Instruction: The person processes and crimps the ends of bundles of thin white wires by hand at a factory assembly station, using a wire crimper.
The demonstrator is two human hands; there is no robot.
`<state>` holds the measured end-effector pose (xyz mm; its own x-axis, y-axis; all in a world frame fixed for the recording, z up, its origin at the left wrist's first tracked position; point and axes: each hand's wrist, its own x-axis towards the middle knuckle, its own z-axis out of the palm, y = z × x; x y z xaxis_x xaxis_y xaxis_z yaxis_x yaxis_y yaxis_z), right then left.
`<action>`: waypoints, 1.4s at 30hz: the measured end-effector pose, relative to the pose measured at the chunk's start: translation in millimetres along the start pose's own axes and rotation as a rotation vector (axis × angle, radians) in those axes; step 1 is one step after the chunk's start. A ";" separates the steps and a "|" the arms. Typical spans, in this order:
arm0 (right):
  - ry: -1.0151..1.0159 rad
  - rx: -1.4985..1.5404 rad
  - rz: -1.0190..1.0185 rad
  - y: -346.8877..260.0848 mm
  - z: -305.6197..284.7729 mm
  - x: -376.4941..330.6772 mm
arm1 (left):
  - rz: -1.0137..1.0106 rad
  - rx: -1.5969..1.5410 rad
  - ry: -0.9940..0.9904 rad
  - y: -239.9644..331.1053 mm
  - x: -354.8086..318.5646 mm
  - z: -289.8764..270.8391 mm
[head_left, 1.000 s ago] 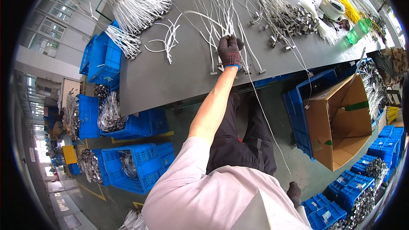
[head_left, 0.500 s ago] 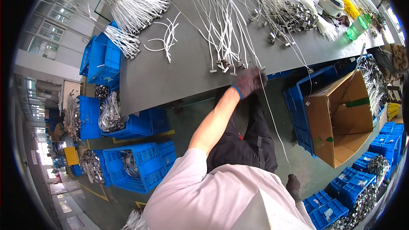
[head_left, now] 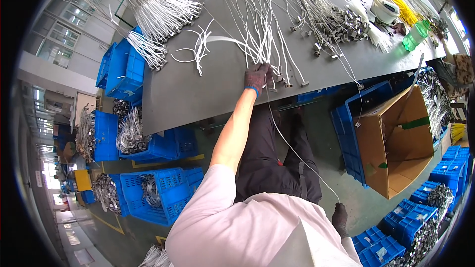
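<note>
My left hand (head_left: 257, 76), in a dark glove with a blue cuff, reaches up to the grey worktable (head_left: 188, 94) and closes on the near ends of a fan of white cables (head_left: 260, 29) with small metal connectors. One thin white cable (head_left: 297, 153) runs from that hand down past my dark trousers to my right hand (head_left: 340, 217). That hand is also gloved, hangs low beside my hip, and pinches the cable's lower end.
More cable bundles (head_left: 153, 10), a heap of metal-ended wires (head_left: 341, 22), a green bottle (head_left: 414, 37) and yellow ties (head_left: 396, 7) lie on the table. An open cardboard box (head_left: 396, 143) stands on the right. Blue crates (head_left: 168, 193) of parts stand under and around the table.
My left hand pulled back off the table's near edge half a second ago and is now on the cable ends again. The long cable now stretches down to my right hand.
</note>
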<state>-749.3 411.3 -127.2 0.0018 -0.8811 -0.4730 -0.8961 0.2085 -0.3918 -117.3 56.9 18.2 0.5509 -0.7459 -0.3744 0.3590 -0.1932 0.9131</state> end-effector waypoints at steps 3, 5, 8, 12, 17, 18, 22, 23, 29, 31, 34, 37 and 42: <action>0.127 0.065 -0.110 21.7 4.6 10.0 | 0.094 0.044 -0.017 7.8 9.0 -15.0; 0.055 -0.145 0.042 37.4 -0.6 8.5 | 0.154 0.001 0.050 25.8 6.1 -16.4; 0.017 -0.317 0.151 27.7 -16.2 6.5 | 0.060 -0.320 -0.220 47.2 -16.2 8.7; 0.048 -0.120 -0.197 -76.5 -37.0 25.5 | -0.108 -0.430 -0.326 47.6 -47.5 59.6; 0.167 -0.007 -0.585 -223.8 -61.8 65.9 | -0.177 -0.403 -0.584 33.1 -49.6 81.9; 0.172 -0.002 -0.587 -241.2 -67.4 72.4 | -0.176 -0.371 -0.597 28.6 -56.6 81.2; 0.149 -0.041 -0.597 -291.0 -82.1 103.4 | -0.088 -0.302 -0.716 -1.3 -122.6 82.2; 0.093 -0.035 -0.575 -300.5 -85.3 110.4 | -0.049 -0.106 -0.776 -16.1 -148.1 88.2; 0.257 0.143 -0.685 -328.2 -109.9 143.6 | 0.150 0.051 -0.803 -36.8 -186.6 96.8; 0.185 0.096 -0.661 -322.5 -112.5 141.8 | 0.278 0.018 -0.743 -15.9 -163.3 90.5; 0.128 -0.046 -0.646 -311.4 -108.4 132.0 | 0.308 -0.113 -0.656 10.9 -148.0 81.0; 0.126 -0.112 -0.637 -309.5 -103.1 122.3 | 0.318 -0.188 -0.677 24.9 -134.2 69.3; 0.147 -0.021 -0.622 -332.3 -109.7 129.4 | 0.495 0.296 -0.523 -8.0 -152.5 69.4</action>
<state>-500.0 181.3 28.3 0.4645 -0.8842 -0.0483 -0.7558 -0.3675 -0.5419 -256.5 127.9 79.1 0.1406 -0.9793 0.1457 -0.0928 0.1334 0.9867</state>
